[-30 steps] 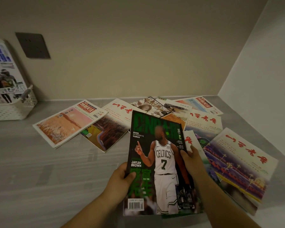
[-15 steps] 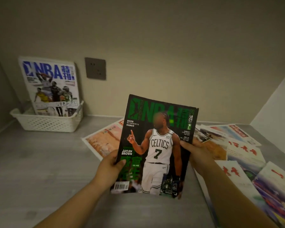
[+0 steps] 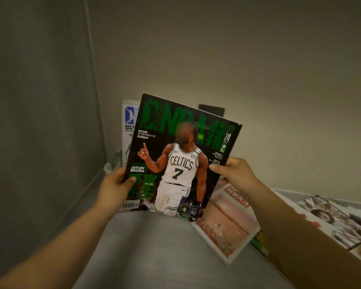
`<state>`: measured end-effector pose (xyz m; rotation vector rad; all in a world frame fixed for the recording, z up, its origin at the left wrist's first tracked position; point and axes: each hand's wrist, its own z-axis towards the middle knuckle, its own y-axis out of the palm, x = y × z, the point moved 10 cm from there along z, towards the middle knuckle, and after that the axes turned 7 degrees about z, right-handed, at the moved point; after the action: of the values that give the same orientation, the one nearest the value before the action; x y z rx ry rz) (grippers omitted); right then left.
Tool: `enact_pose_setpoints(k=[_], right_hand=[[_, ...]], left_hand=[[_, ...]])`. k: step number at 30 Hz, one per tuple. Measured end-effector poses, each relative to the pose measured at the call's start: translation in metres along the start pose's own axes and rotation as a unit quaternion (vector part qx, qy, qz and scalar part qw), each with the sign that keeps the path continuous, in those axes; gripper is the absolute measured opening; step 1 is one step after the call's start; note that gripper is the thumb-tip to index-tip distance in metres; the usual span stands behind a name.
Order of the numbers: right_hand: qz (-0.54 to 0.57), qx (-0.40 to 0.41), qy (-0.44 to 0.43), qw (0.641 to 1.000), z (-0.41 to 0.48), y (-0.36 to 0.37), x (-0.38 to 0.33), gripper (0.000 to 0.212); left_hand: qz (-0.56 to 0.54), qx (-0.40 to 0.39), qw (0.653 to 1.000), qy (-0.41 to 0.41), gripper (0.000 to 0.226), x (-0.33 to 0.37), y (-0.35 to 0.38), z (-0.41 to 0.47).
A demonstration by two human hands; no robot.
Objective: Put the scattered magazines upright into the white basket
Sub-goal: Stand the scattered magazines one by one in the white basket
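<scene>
Where the grey, faintly grained counter (image 3: 154, 251) runs back into the corner, a plain beige back wall (image 3: 269, 59) meets a darker grey side wall (image 3: 40, 101) on the left. The light is dim and warm. A dark socket plate (image 3: 214, 110) sits on the back wall, only its upper part showing.

Held up over the counter's far left, the green magazine (image 3: 181, 142) stands nearly upright with its cover facing the person, leaning a little to the right. The left hand (image 3: 113, 188) grips its lower left edge and the right hand (image 3: 236, 174) its right edge. Each thumb lies on the cover, and the other fingers are out of sight behind it.

Of the white basket (image 3: 111, 165), only a sliver of rim shows past the magazine's left edge. A blue-and-white magazine (image 3: 129, 122) stands in it, mostly covered, with just a strip visible. How much room the basket has cannot be told.

To the right, a pink-covered magazine (image 3: 225, 222) lies flat, its far corner under the held one. A green-edged magazine (image 3: 258, 244) pokes out beneath it. More magazines (image 3: 331, 222) overlap along the right, partly behind the right forearm and cut off by the frame. Their print is too blurred to read.
</scene>
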<state>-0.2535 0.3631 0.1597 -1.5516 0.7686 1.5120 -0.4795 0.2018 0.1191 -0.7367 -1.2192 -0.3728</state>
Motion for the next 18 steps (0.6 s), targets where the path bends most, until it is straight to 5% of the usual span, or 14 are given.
enact_pose_setpoints(k=[10, 18], right_hand=[[-0.030, 0.085, -0.135, 0.987, 0.092, 0.068, -0.065, 0.020], [-0.076, 0.095, -0.076, 0.990, 0.138, 0.086, -0.003, 0.019]], left_hand=[[-0.039, 0.097, 0.994, 0.027, 0.024, -0.003, -0.064, 0.129], [0.004, 0.065, 0.997, -0.036, 0.028, -0.057, -0.037, 0.169]])
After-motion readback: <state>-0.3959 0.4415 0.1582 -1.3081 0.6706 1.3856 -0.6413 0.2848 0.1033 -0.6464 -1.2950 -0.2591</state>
